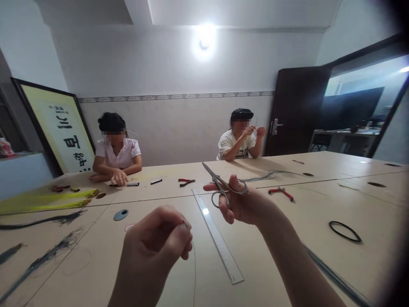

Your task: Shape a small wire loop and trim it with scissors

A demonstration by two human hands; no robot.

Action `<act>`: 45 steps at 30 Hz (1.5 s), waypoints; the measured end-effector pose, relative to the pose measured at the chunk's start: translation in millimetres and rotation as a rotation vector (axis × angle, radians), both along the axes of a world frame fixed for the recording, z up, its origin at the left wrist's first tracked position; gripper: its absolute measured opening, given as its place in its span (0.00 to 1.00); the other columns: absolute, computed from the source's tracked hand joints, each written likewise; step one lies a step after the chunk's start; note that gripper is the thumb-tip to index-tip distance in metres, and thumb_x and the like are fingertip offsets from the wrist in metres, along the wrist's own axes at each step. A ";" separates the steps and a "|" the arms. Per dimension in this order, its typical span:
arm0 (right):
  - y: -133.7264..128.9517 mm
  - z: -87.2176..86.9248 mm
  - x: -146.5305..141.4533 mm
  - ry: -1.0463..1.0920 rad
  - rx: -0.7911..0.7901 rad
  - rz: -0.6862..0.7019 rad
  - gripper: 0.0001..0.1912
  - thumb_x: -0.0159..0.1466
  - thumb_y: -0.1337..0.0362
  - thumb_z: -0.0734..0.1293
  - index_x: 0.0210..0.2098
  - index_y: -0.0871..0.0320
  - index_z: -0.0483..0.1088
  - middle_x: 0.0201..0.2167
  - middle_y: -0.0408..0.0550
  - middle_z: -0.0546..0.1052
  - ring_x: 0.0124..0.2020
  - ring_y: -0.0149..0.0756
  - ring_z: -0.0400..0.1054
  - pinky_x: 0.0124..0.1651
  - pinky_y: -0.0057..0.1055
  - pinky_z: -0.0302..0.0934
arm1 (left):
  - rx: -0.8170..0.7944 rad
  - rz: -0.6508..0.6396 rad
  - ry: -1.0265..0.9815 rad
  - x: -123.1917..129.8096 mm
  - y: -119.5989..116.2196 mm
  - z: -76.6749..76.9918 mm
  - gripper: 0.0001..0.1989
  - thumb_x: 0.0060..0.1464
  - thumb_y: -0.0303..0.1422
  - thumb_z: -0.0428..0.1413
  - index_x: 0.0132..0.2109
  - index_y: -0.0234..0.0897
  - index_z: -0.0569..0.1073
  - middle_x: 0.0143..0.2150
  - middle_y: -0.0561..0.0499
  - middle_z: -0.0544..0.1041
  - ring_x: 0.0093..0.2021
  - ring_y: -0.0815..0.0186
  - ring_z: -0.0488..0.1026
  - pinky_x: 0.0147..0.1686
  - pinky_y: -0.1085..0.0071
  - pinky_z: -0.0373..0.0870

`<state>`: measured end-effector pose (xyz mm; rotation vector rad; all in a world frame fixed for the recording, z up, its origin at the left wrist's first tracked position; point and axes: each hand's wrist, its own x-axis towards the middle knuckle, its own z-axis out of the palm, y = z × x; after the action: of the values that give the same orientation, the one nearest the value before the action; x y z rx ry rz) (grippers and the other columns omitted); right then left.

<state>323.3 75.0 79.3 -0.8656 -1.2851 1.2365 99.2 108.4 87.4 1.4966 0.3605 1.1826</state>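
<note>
Left hand (159, 243), grip together: we are pinching a fine strand (195, 273), likely limp. Right hand (244, 204): we are holding scissors (216, 177), likely rigid, grip around loops (212, 199).

On the table (102, 238), left pliers (188, 181) and right pliers (281, 189) flank the ruler (215, 234) toward its far end; a band (359, 240) lies right.

And here are the scissors (216, 178), plain silvery metal, up above the bench (179, 273) in the right hand (238, 200), slim blades angled up and to the left, looking nearly closed, the two round finger loops spread apart below! Over at the left hand (159, 238), a tiny end pokes from the pinched fingertips, and a fine greyish strand (195, 268) runs down beneath, curving gently, out of view at the bottom.
</note>
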 end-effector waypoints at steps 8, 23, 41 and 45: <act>-35.4 19.9 -39.1 -0.283 0.172 -0.110 0.22 0.58 0.46 0.70 0.35 0.60 0.77 0.30 0.49 0.78 0.37 0.39 0.74 0.47 0.36 0.67 | -0.074 0.052 -0.030 -0.7 -6.0 4.3 0.09 0.42 0.22 0.57 0.21 0.40 0.73 0.18 0.60 0.71 0.18 0.77 0.68 0.18 0.86 0.67; -75.5 8.7 -55.7 -1.264 0.708 -0.828 0.09 0.67 0.60 0.64 0.47 0.44 0.65 0.41 0.38 0.77 0.50 0.35 0.68 0.50 0.30 0.66 | -0.112 -0.045 -0.086 -4.7 -2.2 6.8 0.10 0.44 0.19 0.58 0.23 0.40 0.75 0.19 0.60 0.74 0.18 0.77 0.71 0.19 0.86 0.69; -67.2 6.6 -65.9 -1.271 0.692 -0.874 0.14 0.62 0.51 0.67 0.45 0.48 0.74 0.34 0.48 0.77 0.40 0.47 0.73 0.37 0.37 0.70 | -0.188 0.027 -0.102 -2.9 -10.5 9.1 0.07 0.41 0.22 0.58 0.21 0.39 0.73 0.18 0.59 0.72 0.18 0.76 0.69 0.18 0.83 0.68; -70.4 5.2 -67.1 -1.268 0.716 -0.865 0.17 0.62 0.52 0.67 0.48 0.50 0.74 0.35 0.49 0.77 0.40 0.47 0.73 0.39 0.38 0.70 | -0.093 -0.040 -0.103 -4.6 -2.9 5.9 0.09 0.43 0.20 0.58 0.23 0.39 0.74 0.19 0.59 0.74 0.18 0.76 0.70 0.18 0.84 0.69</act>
<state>256.1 4.5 84.5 -1.4569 -1.7719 -0.6161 94.6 105.5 93.3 1.3510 0.3105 1.1905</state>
